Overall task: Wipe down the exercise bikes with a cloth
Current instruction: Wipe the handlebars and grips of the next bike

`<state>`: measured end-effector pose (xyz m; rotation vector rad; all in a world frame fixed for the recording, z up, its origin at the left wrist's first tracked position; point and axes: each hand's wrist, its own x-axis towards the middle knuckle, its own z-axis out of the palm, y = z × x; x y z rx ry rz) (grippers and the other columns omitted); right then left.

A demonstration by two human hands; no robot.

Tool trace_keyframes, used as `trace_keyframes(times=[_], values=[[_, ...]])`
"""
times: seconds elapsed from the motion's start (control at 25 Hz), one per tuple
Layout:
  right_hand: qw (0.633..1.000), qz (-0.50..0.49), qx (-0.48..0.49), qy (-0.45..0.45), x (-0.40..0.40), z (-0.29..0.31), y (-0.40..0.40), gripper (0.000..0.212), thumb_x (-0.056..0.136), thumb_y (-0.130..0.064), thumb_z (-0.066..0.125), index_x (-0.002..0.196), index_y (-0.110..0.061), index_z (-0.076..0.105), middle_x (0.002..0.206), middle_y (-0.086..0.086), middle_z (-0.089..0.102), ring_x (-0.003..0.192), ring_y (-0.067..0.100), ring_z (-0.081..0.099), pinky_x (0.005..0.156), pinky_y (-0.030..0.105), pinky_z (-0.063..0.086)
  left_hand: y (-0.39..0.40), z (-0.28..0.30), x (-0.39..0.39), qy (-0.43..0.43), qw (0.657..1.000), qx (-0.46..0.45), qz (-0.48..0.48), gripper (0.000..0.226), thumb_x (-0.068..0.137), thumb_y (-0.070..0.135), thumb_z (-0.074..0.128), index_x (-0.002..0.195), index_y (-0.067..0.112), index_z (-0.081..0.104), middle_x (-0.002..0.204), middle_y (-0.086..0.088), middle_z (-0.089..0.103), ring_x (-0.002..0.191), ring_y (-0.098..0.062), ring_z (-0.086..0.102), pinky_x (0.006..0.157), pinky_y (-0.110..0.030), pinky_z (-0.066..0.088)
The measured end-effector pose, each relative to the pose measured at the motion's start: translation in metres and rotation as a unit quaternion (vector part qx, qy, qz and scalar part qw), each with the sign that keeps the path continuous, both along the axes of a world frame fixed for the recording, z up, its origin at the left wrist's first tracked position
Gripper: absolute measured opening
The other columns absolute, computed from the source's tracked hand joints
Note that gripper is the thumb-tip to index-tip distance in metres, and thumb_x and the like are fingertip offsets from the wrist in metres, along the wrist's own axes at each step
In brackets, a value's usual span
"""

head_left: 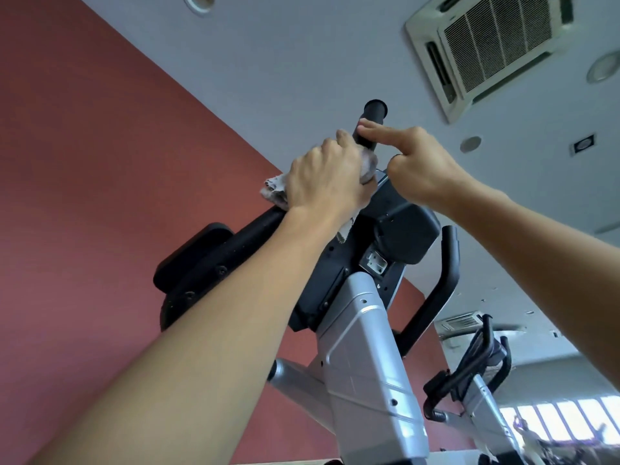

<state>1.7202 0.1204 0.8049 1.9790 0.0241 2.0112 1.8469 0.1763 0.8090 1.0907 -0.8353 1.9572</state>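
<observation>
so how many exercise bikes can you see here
2. One exercise bike is right in front, under both hands; a second bike stands behind it at lower right. More may be hidden beyond the frame.

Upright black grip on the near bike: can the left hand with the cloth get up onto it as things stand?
Probably yes. The left hand grips the cloth just below the upright grip. Only the right hand, fingers touching the grip's side, stands partly in the way.

Black handlebar grip [370,127] at twelve o'clock; whitish-grey cloth [275,191]; silver bike column [362,357]; red-brown wall [84,162] at nine.
</observation>
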Motion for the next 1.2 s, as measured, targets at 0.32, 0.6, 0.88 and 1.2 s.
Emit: trace_keyframes(times=[0.32, 0.6, 0.88, 1.2], values=[[0.989, -0.131, -0.042, 0.049, 0.012, -0.024, 0.005, 0.089, 0.072, -0.016, 0.033, 0.160, -0.012, 0.023, 0.169, -0.002, 0.012, 0.157, 0.016, 0.004, 0.125, 0.036, 0.001, 0.001, -0.011, 0.016, -0.001, 1.000, 0.002, 0.007, 0.058, 0.088, 0.064, 0.064, 0.115, 0.013, 0.056, 0.111, -0.006, 0.068, 0.101, -0.028, 0.069, 0.066, -0.035, 0.034], [0.988, -0.146, -0.041, 0.020, 0.025, -0.031, 0.001, 0.089, 0.077, 0.010, 0.039, 0.161, -0.010, 0.020, 0.170, 0.001, 0.008, 0.157, 0.015, 0.001, 0.126, 0.031, 0.001, 0.006, -0.047, 0.083, -0.039, 0.996, -0.072, 0.022, 0.075, 0.083, 0.062, 0.068, 0.133, 0.007, 0.056, 0.111, -0.010, 0.070, 0.097, -0.030, 0.070, 0.067, -0.039, 0.053], [0.976, -0.203, -0.073, 0.001, 0.026, -0.028, 0.008, 0.084, 0.077, 0.010, 0.041, 0.158, -0.007, 0.029, 0.170, 0.006, 0.013, 0.157, 0.019, -0.002, 0.128, 0.039, 0.004, 0.008, -0.037, 0.069, -0.033, 0.999, -0.020, 0.019, 0.062, 0.088, 0.062, 0.061, 0.125, 0.013, 0.055, 0.109, -0.005, 0.068, 0.098, -0.026, 0.068, 0.064, -0.036, 0.040], [0.971, -0.225, -0.056, 0.065, 0.040, -0.028, 0.020, 0.082, 0.081, 0.007, 0.042, 0.159, -0.017, 0.030, 0.169, 0.004, 0.014, 0.157, 0.019, -0.005, 0.126, 0.047, 0.016, 0.011, -0.049, 0.080, 0.017, 0.999, -0.035, 0.003, 0.057, 0.086, 0.060, 0.064, 0.120, 0.015, 0.058, 0.107, -0.004, 0.069, 0.097, -0.025, 0.068, 0.065, -0.035, 0.042]])
